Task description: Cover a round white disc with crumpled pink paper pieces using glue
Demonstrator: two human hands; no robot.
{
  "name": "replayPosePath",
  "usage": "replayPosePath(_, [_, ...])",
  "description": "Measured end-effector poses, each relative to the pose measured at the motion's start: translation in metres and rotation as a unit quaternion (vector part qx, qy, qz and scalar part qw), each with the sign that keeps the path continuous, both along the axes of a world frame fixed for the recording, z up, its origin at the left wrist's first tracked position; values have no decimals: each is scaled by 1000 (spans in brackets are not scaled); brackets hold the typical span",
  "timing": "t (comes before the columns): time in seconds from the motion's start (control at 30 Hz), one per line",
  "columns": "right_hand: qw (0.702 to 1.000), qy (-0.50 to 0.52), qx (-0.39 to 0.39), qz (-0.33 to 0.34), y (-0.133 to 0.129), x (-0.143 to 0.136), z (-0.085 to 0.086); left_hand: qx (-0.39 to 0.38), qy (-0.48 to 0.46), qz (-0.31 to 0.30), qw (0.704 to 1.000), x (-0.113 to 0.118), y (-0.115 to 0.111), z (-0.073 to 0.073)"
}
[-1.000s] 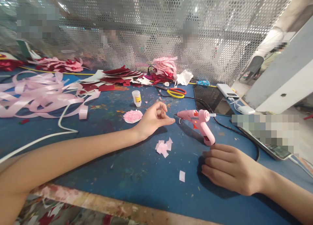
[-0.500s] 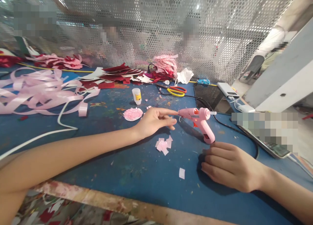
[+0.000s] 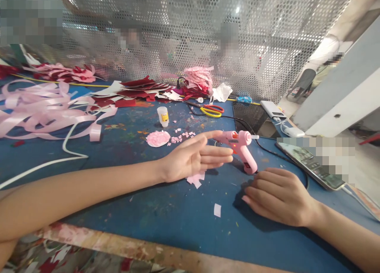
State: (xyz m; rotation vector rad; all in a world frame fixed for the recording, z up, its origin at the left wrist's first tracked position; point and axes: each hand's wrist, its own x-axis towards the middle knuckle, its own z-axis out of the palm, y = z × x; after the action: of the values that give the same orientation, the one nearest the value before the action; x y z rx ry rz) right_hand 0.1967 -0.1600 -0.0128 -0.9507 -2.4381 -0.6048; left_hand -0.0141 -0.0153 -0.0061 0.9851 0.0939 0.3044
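My left hand (image 3: 192, 158) reaches across the table, fingers stretched and palm turned towards the camera. Its index fingertip is at the nozzle end of a pink glue gun (image 3: 244, 152), which stands on the table with a glue stick out of its back. Beneath that hand, partly covered, lie pink ribbon pieces (image 3: 196, 180). My right hand (image 3: 276, 195) is closed, knuckles up, close to the gun's handle; anything inside its curled fingers is hidden. One pale square (image 3: 217, 210) lies between my forearms. An oval piece covered in pink bits (image 3: 158, 138) sits beyond my left wrist.
Small pink scraps (image 3: 181, 137) and an uncapped glue bottle (image 3: 163, 117) lie beyond my left hand. Scissors (image 3: 211, 111), a phone (image 3: 310, 166), cables and a power bank (image 3: 273, 109) are farther right. Looped pink ribbon (image 3: 38, 110) fills the left; perforated metal (image 3: 178, 35) bounds the back.
My left hand has turned its palm to the camera and spread its fingers, moving slightly nearer and now covering part of the pink pieces. My right hand stays closed by the glue gun's handle.
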Motion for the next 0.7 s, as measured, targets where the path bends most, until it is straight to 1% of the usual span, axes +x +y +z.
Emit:
replayPosePath(0.07, [997, 63, -5, -50, -2, -2, 1, -14, -7, -82, 997, -2, -3, 3])
replayPosePath(0.1, [991, 108, -30, -75, -3, -4, 1, -7, -14, -116, 993, -3, -6, 5])
replayPosePath(0.17, [966, 204, -112, -112, -7, -11, 0, 23, -28, -170, 985, -5, -16, 7])
replayPosePath(0.23, [939, 262, -190, -118, -10, -21, -1, 60, -32, -209, 976, -6, -28, 9])
replayPosePath(0.27, [932, 273, -211, -108, -12, -25, -1, 79, -31, -220, 972, -6, -34, 10])
replayPosePath(0.33, [929, 284, -228, -73, -16, -33, -2, 103, -34, -238, 965, -6, -43, 12])
replayPosePath(0.37, [926, 288, -238, -53, -17, -36, -1, 103, -39, -245, 963, -5, -45, 12])
replayPosePath(0.43, [910, 303, -281, -23, -19, -40, 0, 76, -48, -259, 962, -4, -47, 11])
replayPosePath(0.47, [894, 317, -316, -15, -19, -40, 1, 56, -47, -263, 962, -3, -46, 10])
replayPosePath(0.53, [842, 359, -403, -9, -18, -40, 3, 22, -34, -260, 965, 0, -41, 6])
replayPosePath(0.6, [783, 399, -477, -6, -16, -39, 3, 12, -12, -243, 970, 2, -36, 2])
replayPosePath(0.63, [766, 411, -495, -4, -14, -39, 3, 21, -1, -231, 973, 3, -34, 1])
replayPosePath(0.67, [765, 416, -492, -5, -13, -39, 2, 41, 16, -218, 975, 3, -34, 0])
replayPosePath(0.7, [781, 415, -466, -11, -12, -39, 0, 68, 36, -201, 977, 4, -35, 0])
